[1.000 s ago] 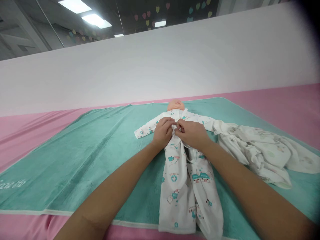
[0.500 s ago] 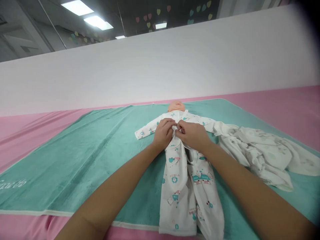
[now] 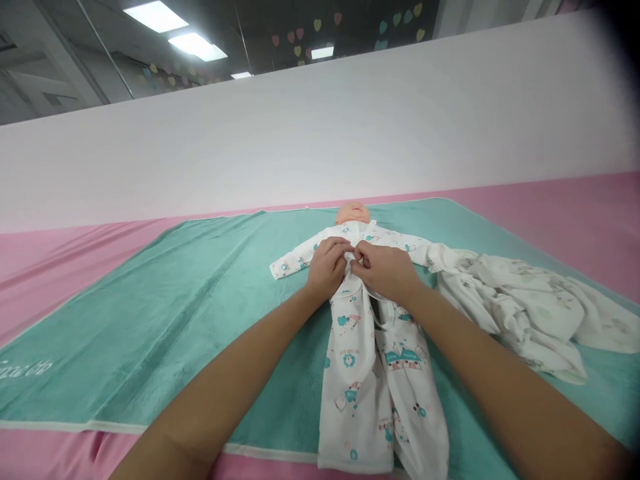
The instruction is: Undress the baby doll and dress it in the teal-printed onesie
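A baby doll [image 3: 353, 213] lies on its back, dressed in a white printed baby romper [image 3: 350, 360] with sleeves spread and legs stretched toward me. My left hand [image 3: 329, 268] and my right hand [image 3: 386, 270] meet over the romper's front at the doll's chest. Both have their fingers closed on the edge of the cloth, the fingertips almost touching. Whatever fastener may be between them is hidden. Below my hands the front gapes, and a dark opening shows between the two legs of the garment.
Under the doll is a teal blanket [image 3: 200, 320] with a white border, laid over a pink surface [image 3: 560, 220]. A crumpled white cloth [image 3: 520, 307] lies to the right, against the romper's sleeve. Behind rises a white wall [image 3: 320, 147] with dark glass above it.
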Tool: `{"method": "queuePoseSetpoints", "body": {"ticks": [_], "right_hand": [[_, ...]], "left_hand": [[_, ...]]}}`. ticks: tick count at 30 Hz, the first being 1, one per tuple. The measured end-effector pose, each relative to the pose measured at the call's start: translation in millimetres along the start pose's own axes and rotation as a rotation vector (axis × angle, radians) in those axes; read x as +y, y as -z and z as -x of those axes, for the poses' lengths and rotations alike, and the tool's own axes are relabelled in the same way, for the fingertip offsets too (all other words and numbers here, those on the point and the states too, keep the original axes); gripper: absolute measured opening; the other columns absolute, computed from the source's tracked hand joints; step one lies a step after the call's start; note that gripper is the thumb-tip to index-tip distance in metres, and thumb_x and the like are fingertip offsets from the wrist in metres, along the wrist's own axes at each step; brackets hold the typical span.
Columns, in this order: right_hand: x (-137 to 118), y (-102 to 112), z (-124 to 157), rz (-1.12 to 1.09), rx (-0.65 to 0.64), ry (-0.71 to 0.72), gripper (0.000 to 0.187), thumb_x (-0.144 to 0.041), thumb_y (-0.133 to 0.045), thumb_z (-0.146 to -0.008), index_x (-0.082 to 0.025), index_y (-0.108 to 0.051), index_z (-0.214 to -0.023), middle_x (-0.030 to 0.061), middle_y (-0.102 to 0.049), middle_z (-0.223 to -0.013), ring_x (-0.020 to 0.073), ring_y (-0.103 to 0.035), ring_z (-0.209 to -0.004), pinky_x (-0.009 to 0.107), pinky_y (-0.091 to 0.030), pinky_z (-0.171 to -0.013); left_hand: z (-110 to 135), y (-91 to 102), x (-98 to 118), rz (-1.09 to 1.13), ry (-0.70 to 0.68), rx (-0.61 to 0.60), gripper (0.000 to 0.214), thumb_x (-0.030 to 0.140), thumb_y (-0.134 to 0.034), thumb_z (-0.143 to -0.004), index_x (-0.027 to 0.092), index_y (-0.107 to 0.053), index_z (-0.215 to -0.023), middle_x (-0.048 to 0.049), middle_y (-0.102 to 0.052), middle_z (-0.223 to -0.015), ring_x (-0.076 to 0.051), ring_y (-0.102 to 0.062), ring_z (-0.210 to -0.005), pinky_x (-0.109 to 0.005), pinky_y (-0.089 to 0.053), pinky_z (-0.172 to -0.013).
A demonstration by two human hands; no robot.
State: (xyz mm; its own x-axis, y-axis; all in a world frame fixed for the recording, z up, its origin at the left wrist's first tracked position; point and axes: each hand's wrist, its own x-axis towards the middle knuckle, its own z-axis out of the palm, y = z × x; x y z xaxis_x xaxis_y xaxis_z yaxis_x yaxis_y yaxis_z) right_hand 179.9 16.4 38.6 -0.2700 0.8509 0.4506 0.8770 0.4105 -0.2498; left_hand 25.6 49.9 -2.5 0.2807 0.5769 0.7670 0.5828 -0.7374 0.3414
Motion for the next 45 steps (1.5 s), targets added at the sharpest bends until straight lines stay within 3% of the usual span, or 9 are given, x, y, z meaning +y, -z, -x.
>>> {"method": "queuePoseSetpoints", "body": {"ticks": [45], "right_hand": [[0.7,-1.4,0.3,0.003,0.014,0.012,0.012,-0.032,-0.045,-0.079,-0.022,-0.048,-0.074,-0.0049,-0.056,-0.06,0.0114,-0.046,-0.053,0.025,-0.021,-0.052]], "left_hand": [[-0.5,1.6,1.3,-0.002,-0.004,-0.013,0.032,0.006,-0.035,-0.08,0.021,-0.059,-0.095,-0.0044,-0.056,-0.107,-0.017,-0.05,-0.104,-0.034,-0.04,-0.092]]}}
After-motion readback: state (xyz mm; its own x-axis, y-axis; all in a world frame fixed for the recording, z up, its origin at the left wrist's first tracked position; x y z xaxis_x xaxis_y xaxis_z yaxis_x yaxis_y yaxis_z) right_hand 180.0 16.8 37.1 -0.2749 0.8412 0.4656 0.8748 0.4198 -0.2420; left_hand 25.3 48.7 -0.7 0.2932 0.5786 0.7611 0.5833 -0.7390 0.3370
